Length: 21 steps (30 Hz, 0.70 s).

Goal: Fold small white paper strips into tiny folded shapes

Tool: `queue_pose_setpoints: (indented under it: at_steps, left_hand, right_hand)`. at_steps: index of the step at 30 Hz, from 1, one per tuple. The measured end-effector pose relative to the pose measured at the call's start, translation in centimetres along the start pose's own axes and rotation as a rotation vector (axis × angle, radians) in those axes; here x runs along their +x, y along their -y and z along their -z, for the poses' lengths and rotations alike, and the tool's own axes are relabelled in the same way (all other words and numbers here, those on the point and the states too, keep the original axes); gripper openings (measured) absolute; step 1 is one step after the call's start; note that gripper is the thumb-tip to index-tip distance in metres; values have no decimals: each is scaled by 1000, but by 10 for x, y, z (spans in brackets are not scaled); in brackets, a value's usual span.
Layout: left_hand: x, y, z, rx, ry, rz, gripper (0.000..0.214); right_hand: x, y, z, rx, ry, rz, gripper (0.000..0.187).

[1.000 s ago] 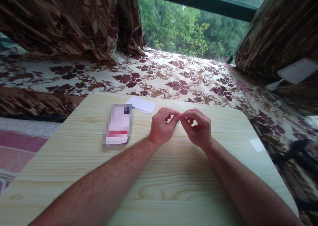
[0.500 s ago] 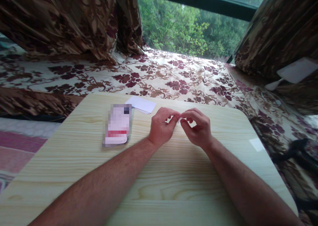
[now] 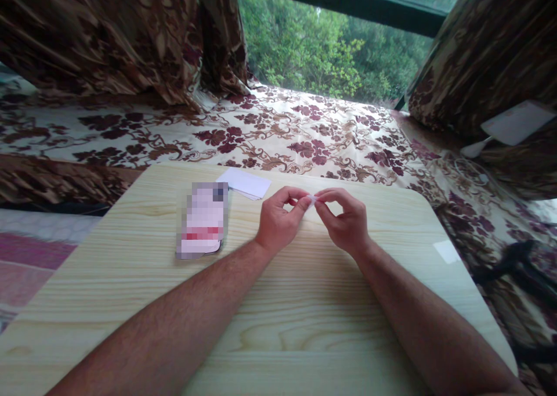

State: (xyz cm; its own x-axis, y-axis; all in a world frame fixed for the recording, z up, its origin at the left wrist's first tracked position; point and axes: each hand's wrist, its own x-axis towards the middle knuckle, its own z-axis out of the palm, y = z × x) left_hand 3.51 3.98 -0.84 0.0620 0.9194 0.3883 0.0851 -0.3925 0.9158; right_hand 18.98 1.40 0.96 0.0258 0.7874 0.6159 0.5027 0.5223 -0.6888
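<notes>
Between my fingertips is a small piece of white paper (image 3: 312, 200), mostly covered by the fingers. My left hand (image 3: 281, 215) pinches its left side between thumb and forefinger. On the other side, the thumb and forefinger of my right hand (image 3: 344, 216) are closed on it too. Both hands are held over the middle of the wooden table (image 3: 278, 338), with the fingertips almost touching. Left of my left hand lies a stack of white paper sheets (image 3: 244, 183) near the table's far edge.
A phone-shaped object (image 3: 201, 219), blurred out by pixels, lies on the table's left part. A white patch (image 3: 446, 251) sits near the right edge. Beyond the table are a flower-patterned cloth ledge (image 3: 304, 129), a white lamp (image 3: 516, 123), curtains and a window.
My right thumb has moved up to pinch the paper with the forefinger, and a little more white shows between the fingertips. The whole view has shifted slightly.
</notes>
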Motion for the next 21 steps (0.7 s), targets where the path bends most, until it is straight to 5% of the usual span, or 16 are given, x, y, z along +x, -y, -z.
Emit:
queue_pose_setpoints:
  at_steps: [21]
  left_hand:
    - [8,5,-3,-364,-9,326,28]
  right_hand:
    - [-3,-11,-8,375,88,-417,16]
